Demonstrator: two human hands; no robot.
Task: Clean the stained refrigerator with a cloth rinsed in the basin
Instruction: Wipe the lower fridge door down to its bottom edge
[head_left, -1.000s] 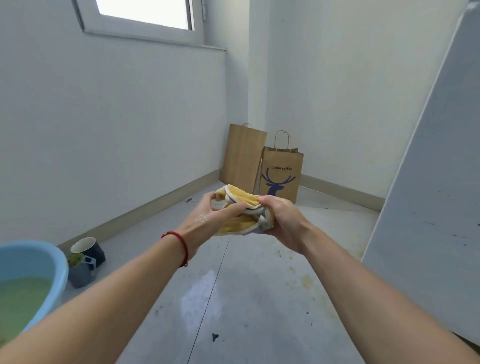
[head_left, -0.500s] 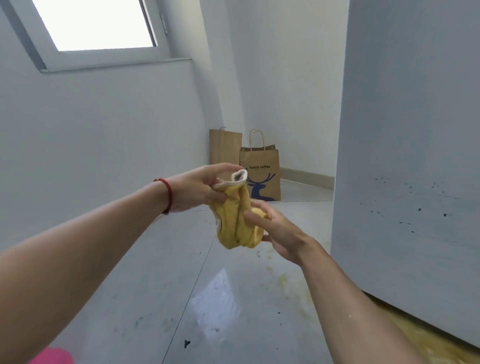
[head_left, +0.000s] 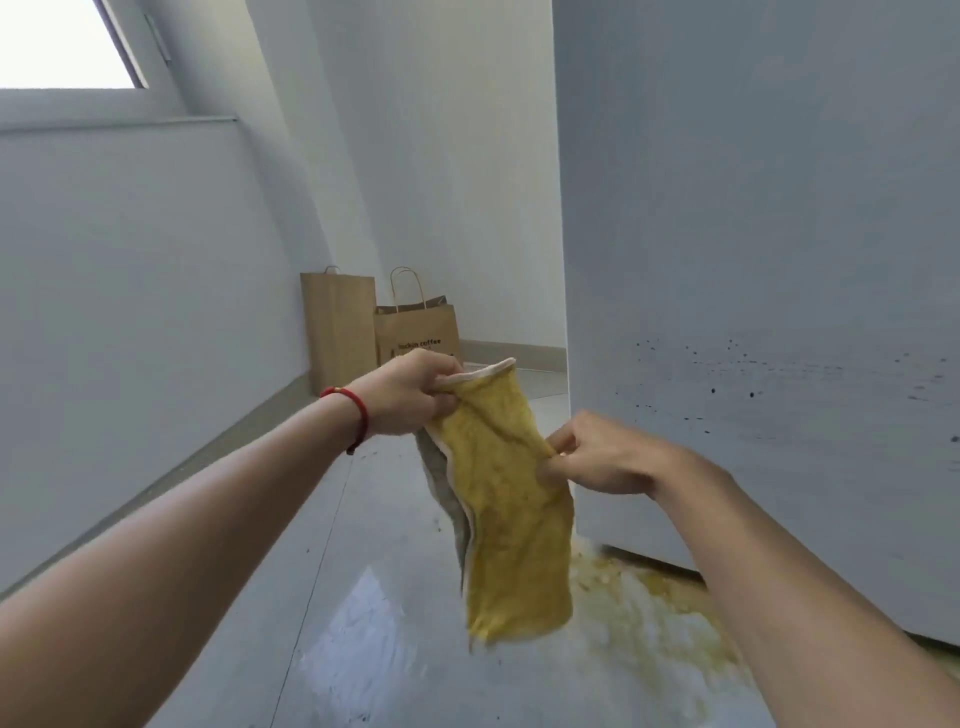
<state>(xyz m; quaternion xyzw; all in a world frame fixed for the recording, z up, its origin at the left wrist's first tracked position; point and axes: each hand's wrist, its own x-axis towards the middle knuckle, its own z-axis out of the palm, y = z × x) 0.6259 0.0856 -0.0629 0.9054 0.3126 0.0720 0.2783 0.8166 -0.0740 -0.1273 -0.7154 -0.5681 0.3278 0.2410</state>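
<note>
Head view: the left hand (head_left: 410, 397) grips the top corner of a yellow terry cloth with a pale hem and grey backing (head_left: 506, 499), its fingers (head_left: 441, 387) curled round the edge. The right hand (head_left: 605, 457) pinches the cloth's right edge partway down, thumb and fingers closed on the fabric. The cloth hangs open between the two hands, its lower end loose and blurred below the right fingers, touching nothing. It looks discoloured, though wetness cannot be told.

Just right of the right fingers stands the tall white refrigerator side panel (head_left: 769, 260). Dark specks and faint streaks (head_left: 737, 384) lie across it beyond those fingers, apart from the cloth, so the wiping seems not yet done on this patch. Below the fingers, a yellowish spill (head_left: 654, 597) spreads over the grey floor (head_left: 363, 623) at the refrigerator's foot. The basin is not in view.

As a judgement, the cloth is being spread out ready for wiping; the panel's stains remain.

Far beyond the left fingers, two brown paper bags (head_left: 415, 332) stand against the wall.
</note>
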